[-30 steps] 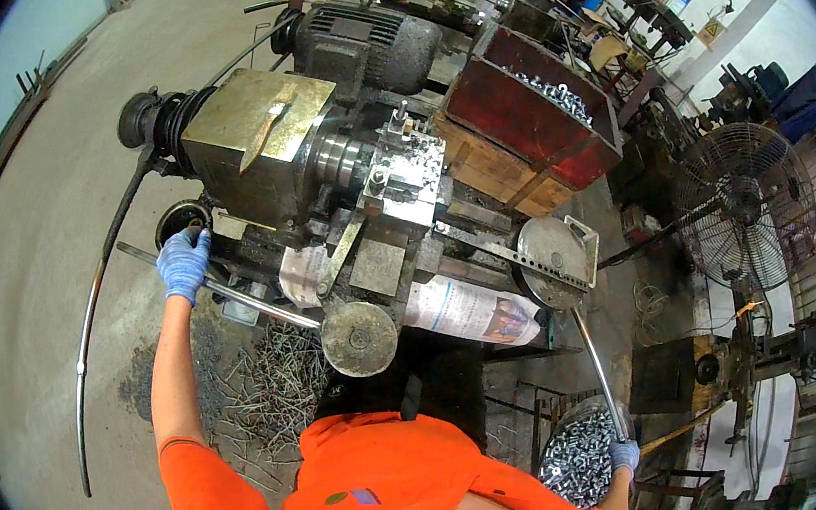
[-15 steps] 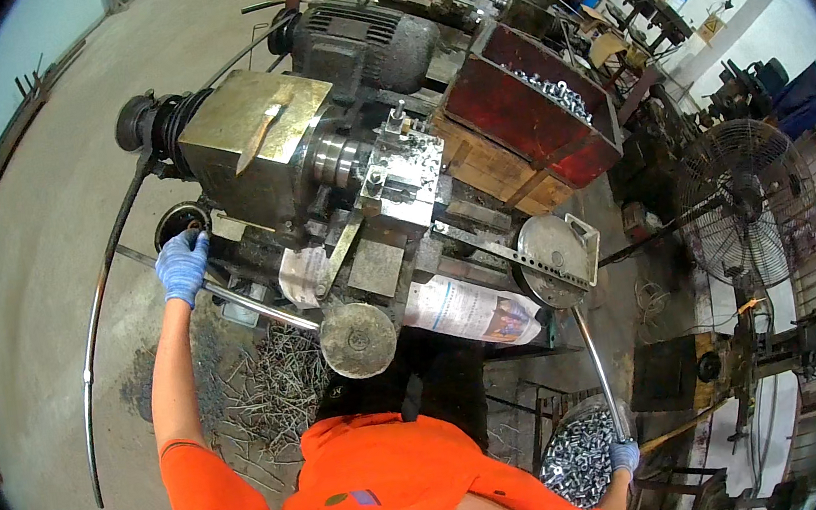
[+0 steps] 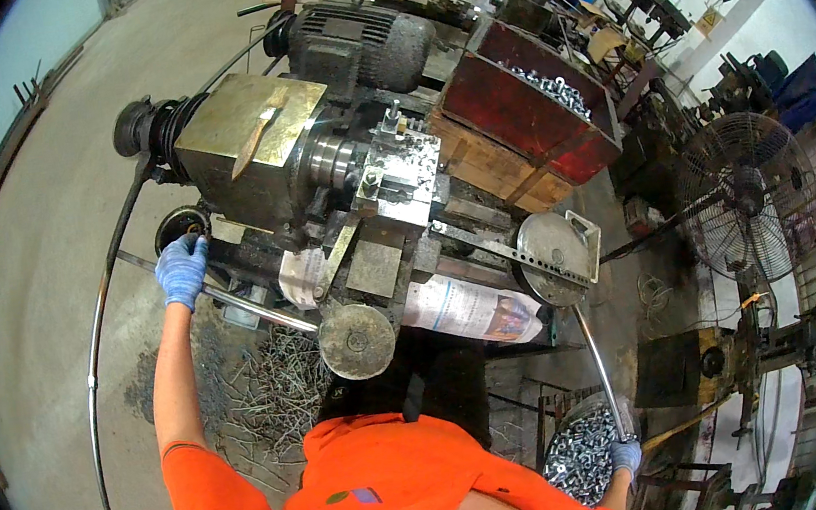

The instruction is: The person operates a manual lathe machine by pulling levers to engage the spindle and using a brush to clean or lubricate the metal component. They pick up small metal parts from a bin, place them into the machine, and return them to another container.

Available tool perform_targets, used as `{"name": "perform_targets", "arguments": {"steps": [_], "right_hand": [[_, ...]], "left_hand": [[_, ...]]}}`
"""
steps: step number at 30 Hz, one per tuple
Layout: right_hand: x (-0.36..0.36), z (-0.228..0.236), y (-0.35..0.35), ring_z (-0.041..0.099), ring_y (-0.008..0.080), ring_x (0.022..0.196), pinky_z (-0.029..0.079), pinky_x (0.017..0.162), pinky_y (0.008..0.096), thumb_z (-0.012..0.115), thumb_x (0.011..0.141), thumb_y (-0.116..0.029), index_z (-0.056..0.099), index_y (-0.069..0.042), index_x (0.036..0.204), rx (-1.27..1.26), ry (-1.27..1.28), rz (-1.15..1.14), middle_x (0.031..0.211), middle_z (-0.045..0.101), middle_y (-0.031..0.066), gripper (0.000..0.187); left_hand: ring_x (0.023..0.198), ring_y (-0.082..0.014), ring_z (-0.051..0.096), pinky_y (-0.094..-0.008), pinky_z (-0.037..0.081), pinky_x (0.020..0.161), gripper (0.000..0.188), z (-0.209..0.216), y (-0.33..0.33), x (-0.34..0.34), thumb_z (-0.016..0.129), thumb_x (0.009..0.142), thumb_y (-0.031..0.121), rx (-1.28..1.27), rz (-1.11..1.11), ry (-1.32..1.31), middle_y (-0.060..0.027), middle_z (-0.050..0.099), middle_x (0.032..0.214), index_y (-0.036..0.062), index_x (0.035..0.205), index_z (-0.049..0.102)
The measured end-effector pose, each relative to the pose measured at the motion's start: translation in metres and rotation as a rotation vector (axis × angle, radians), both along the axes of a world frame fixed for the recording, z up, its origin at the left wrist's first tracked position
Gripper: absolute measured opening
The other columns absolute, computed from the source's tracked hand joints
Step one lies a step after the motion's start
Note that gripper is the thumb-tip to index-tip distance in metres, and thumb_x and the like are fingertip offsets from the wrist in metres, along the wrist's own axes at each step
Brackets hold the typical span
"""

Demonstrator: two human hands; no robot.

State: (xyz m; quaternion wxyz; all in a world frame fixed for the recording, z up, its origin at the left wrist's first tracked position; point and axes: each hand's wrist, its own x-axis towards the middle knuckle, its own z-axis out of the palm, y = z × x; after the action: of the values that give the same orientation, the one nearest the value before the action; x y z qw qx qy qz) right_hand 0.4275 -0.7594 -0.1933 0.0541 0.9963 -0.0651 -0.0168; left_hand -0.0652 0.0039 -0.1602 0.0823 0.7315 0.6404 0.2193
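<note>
My left hand, in a blue glove, reaches to a round black dish-like part at the left of the machine. Its fingers are bent together at the rim; whatever they hold is hidden. Just beside that hand passes a metal bar, running to a round grey disc. My right hand, also gloved, is wrapped round the lower end of a long steel lever. The lever slopes up to a round metal plate at the machine's right. Between my arms stands the oily machine with a shiny metal block.
Beneath my right hand is a tub of small metal parts. A red bin of metal pieces stands behind the machine. A brush lies on the brass-coloured cover. Thin metal rods litter the floor; a large fan stands right.
The view has shifted very slightly. My left hand remains at the round black part, and my right hand keeps its grip on the lever, with hardly any movement.
</note>
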Motion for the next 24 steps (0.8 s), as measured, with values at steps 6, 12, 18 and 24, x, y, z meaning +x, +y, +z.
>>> {"name": "perform_targets", "arguments": {"steps": [6,12,18,24], "right_hand": [[0.001,-0.001,0.002,0.059,0.0373,0.097,0.047,0.083,0.0411,0.071,0.060,-0.032,0.064,-0.001,0.099,-0.008,0.010,-0.068,0.101,0.062,0.0242,0.049],[-0.013,0.009,0.012,0.060,0.0364,0.095,0.047,0.084,0.0398,0.069,0.061,-0.034,0.066,-0.001,0.090,0.004,0.006,-0.077,0.097,0.063,0.0233,0.045],[-0.021,0.021,0.026,0.059,0.0360,0.097,0.047,0.084,0.0402,0.075,0.059,-0.035,0.063,0.000,0.100,0.029,0.069,-0.128,0.101,0.062,0.0251,0.056],[-0.025,0.013,0.019,0.061,0.0364,0.093,0.048,0.083,0.0414,0.074,0.060,-0.034,0.066,-0.002,0.092,0.024,-0.027,-0.096,0.096,0.064,0.0232,0.046]], "left_hand": [[0.083,-0.0318,0.062,-0.0416,0.048,0.073,0.030,-0.001,0.001,-0.001,0.057,0.082,0.038,-0.009,-0.002,0.019,-0.0132,0.066,0.087,0.0124,0.092,0.068],[0.083,-0.0319,0.062,-0.0420,0.048,0.073,0.030,0.000,0.001,0.001,0.057,0.082,0.039,0.002,-0.002,0.030,-0.0133,0.066,0.088,0.0126,0.092,0.068],[0.084,-0.0312,0.062,-0.0411,0.048,0.074,0.030,-0.005,0.004,-0.001,0.057,0.082,0.039,0.003,0.017,0.016,-0.0131,0.066,0.089,0.0129,0.092,0.069],[0.081,-0.0313,0.063,-0.0405,0.049,0.072,0.029,0.003,-0.001,0.003,0.058,0.082,0.038,-0.013,0.009,0.006,-0.0128,0.066,0.086,0.0128,0.091,0.069]]}}
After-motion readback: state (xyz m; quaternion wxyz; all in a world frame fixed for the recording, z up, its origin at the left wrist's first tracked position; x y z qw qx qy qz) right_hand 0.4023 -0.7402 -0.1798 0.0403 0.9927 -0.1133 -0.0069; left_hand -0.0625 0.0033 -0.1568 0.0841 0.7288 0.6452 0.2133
